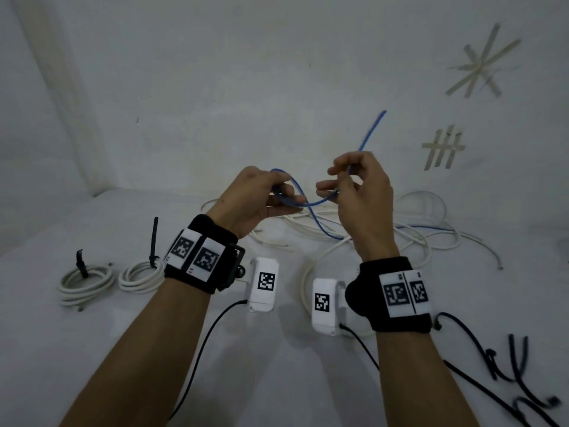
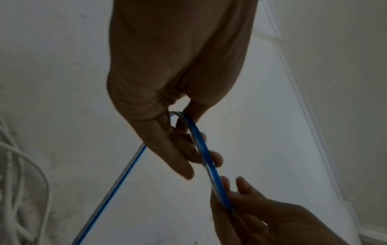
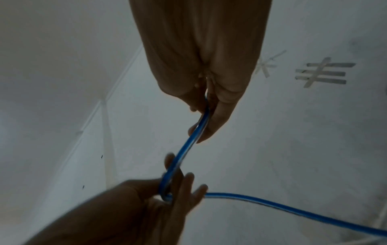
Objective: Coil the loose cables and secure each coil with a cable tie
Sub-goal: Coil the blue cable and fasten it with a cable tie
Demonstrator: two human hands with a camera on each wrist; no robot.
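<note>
Your left hand (image 1: 251, 200) is pinching a small loop of the blue cable (image 1: 320, 201), and your right hand (image 1: 358, 192) has its fingers curled round the same cable just beside it, both held up above the table (image 1: 154, 328). The cable's thin and glossy blue with a pale stripe; one end sticks up past your right hand, the rest drops into the loose white cables (image 1: 415, 223). Two tied white coils (image 1: 84, 283) sit off left.
</note>
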